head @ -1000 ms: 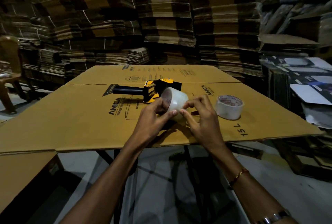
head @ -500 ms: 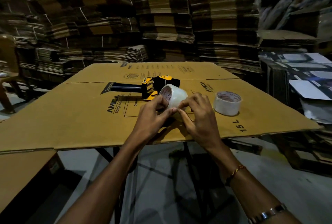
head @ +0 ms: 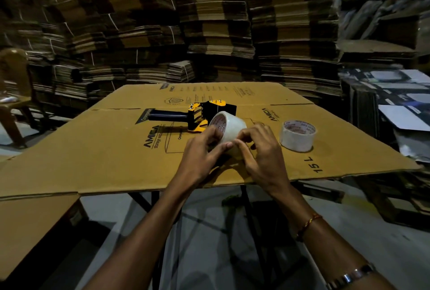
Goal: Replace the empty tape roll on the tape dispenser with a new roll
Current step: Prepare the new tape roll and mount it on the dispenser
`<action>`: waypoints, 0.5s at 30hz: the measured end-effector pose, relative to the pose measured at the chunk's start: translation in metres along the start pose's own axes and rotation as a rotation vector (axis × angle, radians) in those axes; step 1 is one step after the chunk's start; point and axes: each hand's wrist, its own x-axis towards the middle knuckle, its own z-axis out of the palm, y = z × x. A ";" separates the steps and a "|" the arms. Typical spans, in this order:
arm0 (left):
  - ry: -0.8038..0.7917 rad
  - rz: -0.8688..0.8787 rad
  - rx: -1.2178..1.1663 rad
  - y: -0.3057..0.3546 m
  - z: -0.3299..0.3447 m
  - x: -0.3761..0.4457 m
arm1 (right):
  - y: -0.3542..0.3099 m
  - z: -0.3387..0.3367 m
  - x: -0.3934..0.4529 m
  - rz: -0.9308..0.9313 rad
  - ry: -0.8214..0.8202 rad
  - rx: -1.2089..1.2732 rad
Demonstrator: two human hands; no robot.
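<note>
I hold a clear tape roll (head: 230,128) on edge just above the flattened cardboard sheet (head: 104,150). My left hand (head: 202,150) grips its left side, thumb on the outer winding. My right hand (head: 260,150) pinches at the roll's outer surface with thumb and forefinger. Right behind the roll lies the tape dispenser (head: 200,115), yellow and black with a dark handle pointing left. A second tape roll (head: 298,135) lies flat on the cardboard to the right, apart from my hands.
Tall stacks of flattened cartons (head: 209,22) wall in the back and sides. A wooden chair (head: 14,94) stands far left. Printed sheets and boxes (head: 400,108) pile up at right. The cardboard's near edge overhangs dark table legs (head: 149,201).
Both hands and the roll stay in the same spot; my fingers have shifted slightly on the roll's outer surface. The dispenser and second roll have not moved.
</note>
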 end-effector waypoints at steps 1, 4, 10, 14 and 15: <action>-0.007 -0.005 -0.016 -0.002 0.000 0.000 | -0.001 -0.003 0.001 0.061 0.014 0.083; -0.034 0.006 -0.027 -0.005 -0.004 0.000 | -0.002 -0.018 0.008 0.304 0.076 0.338; -0.190 0.026 0.005 -0.006 -0.008 0.005 | 0.024 -0.041 0.017 0.624 -0.431 0.796; -0.243 -0.040 -0.092 -0.005 -0.015 0.005 | 0.024 -0.048 0.018 0.572 -0.654 0.702; -0.232 -0.056 -0.116 -0.005 -0.016 0.005 | 0.022 -0.046 0.017 0.565 -0.653 0.653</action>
